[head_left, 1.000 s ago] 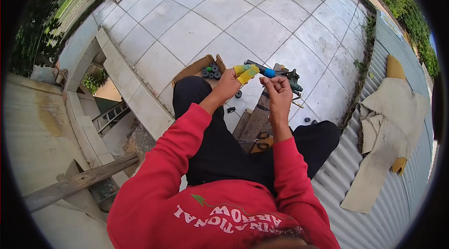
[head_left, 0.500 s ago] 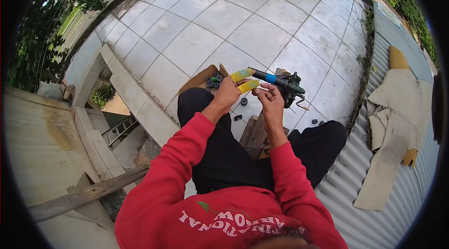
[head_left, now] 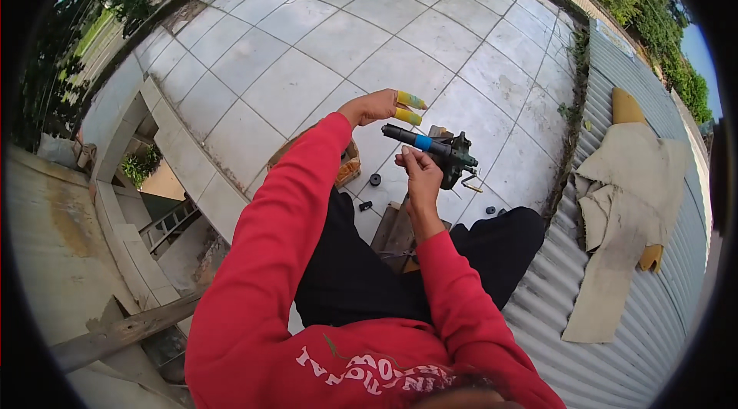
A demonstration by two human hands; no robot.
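My left hand (head_left: 372, 107) is lifted beyond the tube's end, with two fingers wrapped in yellow tape (head_left: 410, 99) stretched out and nothing seen in them. Just below it, a black tube (head_left: 400, 134) with a blue band runs into a dark metal device (head_left: 457, 157) that has a small crank handle (head_left: 471, 184). Close under the tube is my right hand (head_left: 420, 176), thumb and fingertips pinched together. Whatever they hold, if anything, is too small to make out.
Left of the tube stands a cardboard box (head_left: 350, 166), partly behind my left sleeve. A black ring (head_left: 375, 179) and a small black piece (head_left: 365, 206) lie on the tiles. Wooden boards (head_left: 390, 229) rest between my legs. Corrugated roofing (head_left: 550, 286) with beige cloth (head_left: 626, 186) runs along the right.
My hands have drawn apart. The left has moved up, off the tube, and the right has dropped below it. The view has shifted slightly.
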